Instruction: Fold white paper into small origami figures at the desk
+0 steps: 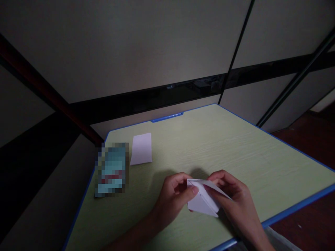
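Between my hands is a folded piece of white paper [202, 205], held just above the table near its front edge. My left hand [174, 195] grips its left side, the thumb lying on top and the fingers curled behind. On the other side, my right hand [235, 195] has its thumb tucked under a raised flap of the paper, with the fingers bent at the far edge. Creases and layered flaps show on the paper. Part of the right thumb is hidden by the flap.
A flat white sheet [141, 149] lies on the pale yellow-green table [209, 139], which has a blue rim. Left of it is a blurred teal item [112, 170] with a red band. Large wardrobe-like panels [143, 52] stand behind the table's far edge.
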A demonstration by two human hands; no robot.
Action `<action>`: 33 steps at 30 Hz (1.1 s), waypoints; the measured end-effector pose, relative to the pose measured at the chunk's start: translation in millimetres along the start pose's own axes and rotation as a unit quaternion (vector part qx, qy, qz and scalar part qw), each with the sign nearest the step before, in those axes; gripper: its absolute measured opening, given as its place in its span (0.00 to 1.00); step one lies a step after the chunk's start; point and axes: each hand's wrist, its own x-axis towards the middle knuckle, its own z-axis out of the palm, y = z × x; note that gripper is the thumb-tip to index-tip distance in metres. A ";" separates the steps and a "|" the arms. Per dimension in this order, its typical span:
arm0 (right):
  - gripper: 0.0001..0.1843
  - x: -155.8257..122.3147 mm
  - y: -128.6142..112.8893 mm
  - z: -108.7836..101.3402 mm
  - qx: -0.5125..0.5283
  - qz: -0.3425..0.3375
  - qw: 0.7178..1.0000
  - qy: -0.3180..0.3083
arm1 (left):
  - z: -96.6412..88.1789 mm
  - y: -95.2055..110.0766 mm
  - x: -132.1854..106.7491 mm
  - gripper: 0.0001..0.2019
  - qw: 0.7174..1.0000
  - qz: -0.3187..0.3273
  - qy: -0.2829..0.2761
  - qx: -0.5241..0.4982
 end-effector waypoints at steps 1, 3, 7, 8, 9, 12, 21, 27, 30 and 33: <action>0.06 -0.2 0.8 -0.1 0.003 -0.004 1.000 -0.003 | 1.2 1.1 0.7 0.10 1.000 0.001 0.012 0.003; 0.07 -1.1 2.0 -0.1 -0.001 -0.018 1.000 -0.011 | 3.1 2.5 2.0 0.09 0.999 0.014 0.042 0.017; 0.15 -4.1 0.5 -0.8 -0.045 -0.076 0.995 -0.049 | 3.9 3.0 4.3 0.10 0.998 0.013 0.067 0.006; 0.17 -4.8 -0.6 -1.2 -0.056 -0.091 0.992 -0.062 | 3.7 2.9 4.7 0.09 0.998 0.008 0.070 -0.002; 0.18 -5.3 -1.7 -1.7 -0.065 -0.105 0.990 -0.075 | 3.4 2.8 5.1 0.09 0.997 0.002 0.072 -0.009; 0.19 -5.1 -2.8 -3.4 -0.090 -0.139 0.982 -0.096 | 2.6 1.3 6.0 0.10 0.996 -0.005 0.081 -0.025; 0.16 -2.0 3.2 -4.3 -0.087 -0.136 0.982 -0.095 | -2.9 -8.2 5.8 0.11 0.992 -0.019 0.096 -0.083; 0.13 -4.6 -0.8 -3.6 -0.094 -0.142 0.979 -0.108 | -2.8 0.8 5.6 0.13 0.997 -0.005 0.061 0.041; 0.11 -3.8 -0.8 -1.7 -0.064 -0.107 0.990 -0.068 | -1.9 4.5 4.6 0.14 0.992 0.040 0.064 0.099; 0.08 -2.8 -0.6 -0.4 -0.044 -0.118 0.992 -0.019 | -2.1 3.7 4.1 0.17 0.985 0.082 0.078 0.130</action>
